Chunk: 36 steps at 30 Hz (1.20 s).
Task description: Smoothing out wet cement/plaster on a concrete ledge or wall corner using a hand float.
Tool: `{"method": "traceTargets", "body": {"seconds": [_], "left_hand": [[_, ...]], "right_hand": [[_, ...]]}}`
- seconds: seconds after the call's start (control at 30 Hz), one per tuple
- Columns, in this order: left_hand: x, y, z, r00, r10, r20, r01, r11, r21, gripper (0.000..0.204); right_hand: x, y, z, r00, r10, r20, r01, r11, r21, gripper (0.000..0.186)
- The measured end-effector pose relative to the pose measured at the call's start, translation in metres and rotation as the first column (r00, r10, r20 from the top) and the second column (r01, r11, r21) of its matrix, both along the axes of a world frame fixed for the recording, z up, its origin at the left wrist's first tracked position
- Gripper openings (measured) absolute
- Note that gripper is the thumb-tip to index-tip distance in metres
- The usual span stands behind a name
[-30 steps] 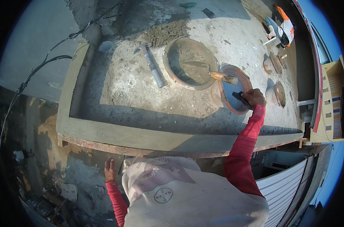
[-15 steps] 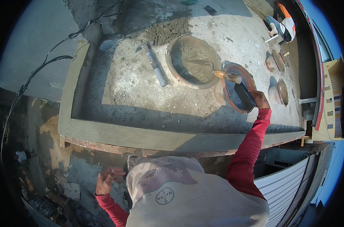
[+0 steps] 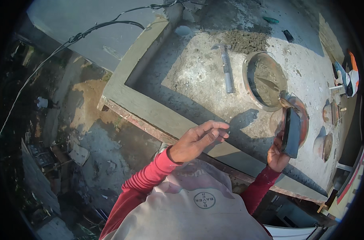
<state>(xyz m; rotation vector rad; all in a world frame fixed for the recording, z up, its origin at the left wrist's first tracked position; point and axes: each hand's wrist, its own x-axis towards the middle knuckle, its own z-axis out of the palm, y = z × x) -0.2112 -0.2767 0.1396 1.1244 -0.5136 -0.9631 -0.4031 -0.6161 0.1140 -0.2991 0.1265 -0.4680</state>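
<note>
My right hand (image 3: 278,155) grips the near end of a dark, flat rectangular plastering float (image 3: 292,132), held up on its edge. Behind it is a small reddish basin (image 3: 305,122), partly hidden by the float. A larger round basin (image 3: 248,87) beside it holds grey wet mortar. Resting across that basin's rim, a pointed trowel (image 3: 269,85) has its blade over the mortar and its handle toward the small basin. My left hand (image 3: 196,143) hovers empty above the ledge, fingers stretched and thumb apart. A hammer (image 3: 227,74) lies left of the large basin.
A raised cement ledge (image 3: 150,113) edges the slab, with lower ground beyond it. Dark cables (image 3: 76,38) cross at upper left. A mortar heap (image 3: 248,41) lies at the back. At far right are a person (image 3: 351,80) and two pots (image 3: 330,113).
My left hand has risen from low at the left to above the ledge. My right hand has lifted the float and turned it on edge. The whole view has swung left.
</note>
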Motion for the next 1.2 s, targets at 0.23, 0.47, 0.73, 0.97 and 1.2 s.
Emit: {"method": "traceTargets", "body": {"seconds": [0.23,0.47,0.73,0.97,1.2], "left_hand": [[-0.007,-0.018,-0.029,0.903,0.265,-0.337,-0.321,0.939,-0.121,0.059],[-0.010,0.045,-0.025,0.683,0.621,-0.386,-0.701,0.706,-0.104,0.057],[0.070,0.193,-0.077,-0.088,0.989,0.119,-0.975,-0.110,0.192,0.051],[0.136,0.229,-0.128,-0.050,0.984,0.170,-0.969,-0.089,0.230,0.057],[0.095,0.196,-0.130,0.083,0.979,0.184,-0.962,0.031,0.270,0.060]], "right_hand": [[0.092,0.172,-0.033,0.837,0.515,0.185,-0.525,0.660,0.536,0.049],[0.130,0.181,-0.012,0.501,0.774,-0.388,-0.863,0.481,-0.154,0.046],[0.153,0.130,0.001,0.752,-0.146,-0.643,-0.616,0.193,-0.764,0.032],[0.139,0.115,-0.015,0.766,-0.056,-0.641,-0.635,0.095,-0.767,0.032],[0.131,0.131,-0.026,0.674,-0.046,-0.737,-0.727,0.136,-0.673,0.036]]}}
